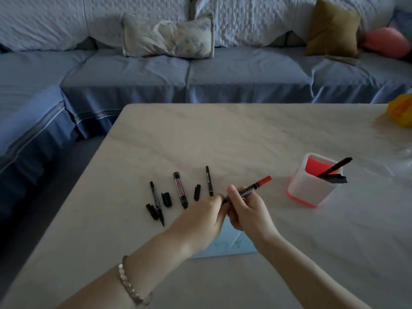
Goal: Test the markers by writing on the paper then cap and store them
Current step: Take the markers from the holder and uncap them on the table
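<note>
My right hand [247,208] grips a black marker with a red cap [254,187], red end pointing up and right. My left hand [205,216] pinches the marker's lower end, where both hands meet. A light blue paper [225,246] lies under my hands, mostly hidden by them. Left of my hands lie a thin black marker [156,202], a thick whiteboard marker [180,190] and another thin black marker [209,181], with three loose black caps [166,199] among them. A white holder with a red inside [308,188] stands to the right and holds black markers [334,169].
The marble table [245,134] has its left edge close to the row of markers. A yellow object [400,112] sits at the far right edge. A blue sofa [189,72] with cushions runs behind the table.
</note>
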The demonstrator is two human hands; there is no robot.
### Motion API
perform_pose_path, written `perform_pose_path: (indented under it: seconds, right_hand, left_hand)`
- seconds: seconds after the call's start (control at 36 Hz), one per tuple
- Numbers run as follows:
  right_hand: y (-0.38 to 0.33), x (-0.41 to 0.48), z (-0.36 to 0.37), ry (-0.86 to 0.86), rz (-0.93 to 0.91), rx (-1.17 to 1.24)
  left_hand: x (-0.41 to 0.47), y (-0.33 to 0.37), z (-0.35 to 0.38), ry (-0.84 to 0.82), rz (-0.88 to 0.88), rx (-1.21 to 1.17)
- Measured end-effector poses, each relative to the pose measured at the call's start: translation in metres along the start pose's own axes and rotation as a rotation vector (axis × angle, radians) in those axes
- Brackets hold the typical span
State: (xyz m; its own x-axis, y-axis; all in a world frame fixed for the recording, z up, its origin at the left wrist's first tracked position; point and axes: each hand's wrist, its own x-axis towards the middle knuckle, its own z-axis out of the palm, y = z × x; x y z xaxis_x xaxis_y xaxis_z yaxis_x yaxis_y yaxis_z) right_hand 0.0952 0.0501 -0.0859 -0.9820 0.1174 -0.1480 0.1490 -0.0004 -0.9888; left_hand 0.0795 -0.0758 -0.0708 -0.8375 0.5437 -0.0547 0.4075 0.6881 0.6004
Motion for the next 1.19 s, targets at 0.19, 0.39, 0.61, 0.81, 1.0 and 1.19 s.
perform_pose_path:
  seconds: [0.19,0.39,0.61,0.81,1.0,1.19]
  right_hand:
    - [-0.001,-0.003,0.011,0.145,0.013,0.045]
    - [-0.005,-0.007,0.002,0.068,-0.07,0.105]
    - [-0.012,0.011,-0.033,0.253,0.051,0.073]
    - [-0.01,0.029,-0.076,0.056,0.431,0.309]
    - [-0.005,0.052,-0.09,-0.079,0.469,0.009]
    - [0.018,0.088,-0.079,-0.164,0.407,-0.487]
  left_hand:
    - [-0.005,0.003,0.003,0.103,0.036,-0.025]
    - [-0.01,0.007,-0.004,0.013,-0.018,-0.265]
    - [-0.007,-0.013,-0.009,-0.135,-0.294,-0.422]
    - [0.021,-0.031,-0.004,0.036,-0.34,-0.55]
    - [0.081,-0.033,0.006,0.176,-0.302,-0.279]
    - [0.122,-0.037,0.034,0.044,-0.369,-0.142]
